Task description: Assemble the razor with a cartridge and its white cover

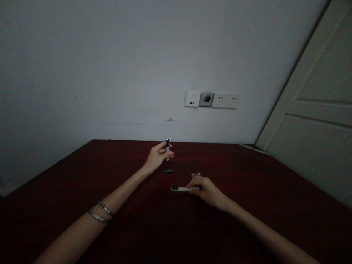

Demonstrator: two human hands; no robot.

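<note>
My left hand (157, 157) is closed around a slim white stick-shaped tool with a dark head (167, 148), held upright above the dark red table (75, 190). My right hand (206, 191) rests on the table with its fingers pinched on one end of a flat white handle-like piece (181, 188) that lies pointing left. Between the two hands a small green cylinder (168, 171) lies on the table. A small clear object (196, 174) sits just beyond my right hand. Two metal bangles (101, 213) circle my left forearm.
A white wall rises right behind the table's far edge, with a row of wall sockets (213, 100) above it. A pale panelled door (323, 114) stands at the right. The room is dim.
</note>
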